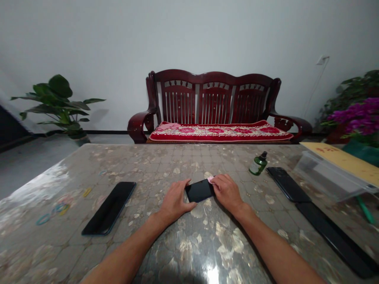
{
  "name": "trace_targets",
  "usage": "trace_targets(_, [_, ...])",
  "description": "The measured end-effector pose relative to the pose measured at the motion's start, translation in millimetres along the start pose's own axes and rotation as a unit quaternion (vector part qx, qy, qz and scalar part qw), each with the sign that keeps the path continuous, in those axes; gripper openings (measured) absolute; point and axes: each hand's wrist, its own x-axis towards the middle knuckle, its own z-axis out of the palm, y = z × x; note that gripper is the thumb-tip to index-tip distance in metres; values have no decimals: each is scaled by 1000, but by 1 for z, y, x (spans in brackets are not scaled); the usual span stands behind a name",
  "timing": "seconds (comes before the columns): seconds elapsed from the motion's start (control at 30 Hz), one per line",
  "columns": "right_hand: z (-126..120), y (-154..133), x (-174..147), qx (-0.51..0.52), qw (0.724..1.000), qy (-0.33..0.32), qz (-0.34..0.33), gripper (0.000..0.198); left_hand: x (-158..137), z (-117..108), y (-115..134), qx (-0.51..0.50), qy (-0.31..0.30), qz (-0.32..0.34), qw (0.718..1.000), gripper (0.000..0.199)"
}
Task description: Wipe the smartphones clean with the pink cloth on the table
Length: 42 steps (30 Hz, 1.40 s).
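Observation:
A small black smartphone (199, 191) lies in front of me at the middle of the table, its dark screen up. My left hand (175, 198) grips its left end, thumb on the near edge and fingers at the far edge. At the phone's right end, my right hand (226, 191) is closed on a small pink cloth (210, 179), mostly hidden by the fingers. The cloth touches the phone's upper right corner. A larger black smartphone (110, 208) rests to the left of my left hand.
Right of my hands stand a green spray bottle (258, 163), two dark phones (288, 184) end to end, and a clear plastic box (325, 173) with a yellow board on top. Coloured rubber bands (60, 208) lie at left. Beyond the table is a wooden bench (214, 98).

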Motion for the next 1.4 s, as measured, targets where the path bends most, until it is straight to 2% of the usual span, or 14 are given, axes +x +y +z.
trace_targets(0.17, [2, -13, -1, 66, 996, -19, -50, 23, 0, 2, -2, -9, 4, 1, 1000, 74])
trace_targets(0.4, [2, 2, 0, -6, 1000, 14, 13, 21, -1, 3, -4, -8, 5, -1, 1000, 75])
trace_targets(0.63, [3, -20, -2, 66, 995, -23, -66, 21, -1, 3, -4, -2, 3, 4, 1000, 76])
trace_targets(0.9, [0, 3, -2, -15, 1000, 12, 6, 19, -1, 3, -5, -6, 5, 3, 1000, 75])
trace_targets(1.07, [0, -18, -4, 28, 998, -19, -58, 19, 0, 3, -4, -11, 14, 6, 1000, 75])
trace_targets(1.17, [-2, -25, -6, 18, 996, -30, -76, 19, 0, 3, -3, -12, 16, 5, 1000, 75])
trace_targets(1.4, [-10, -5, -9, -45, 999, 1, 0, 18, 0, 2, -3, -15, 8, -5, 1000, 77])
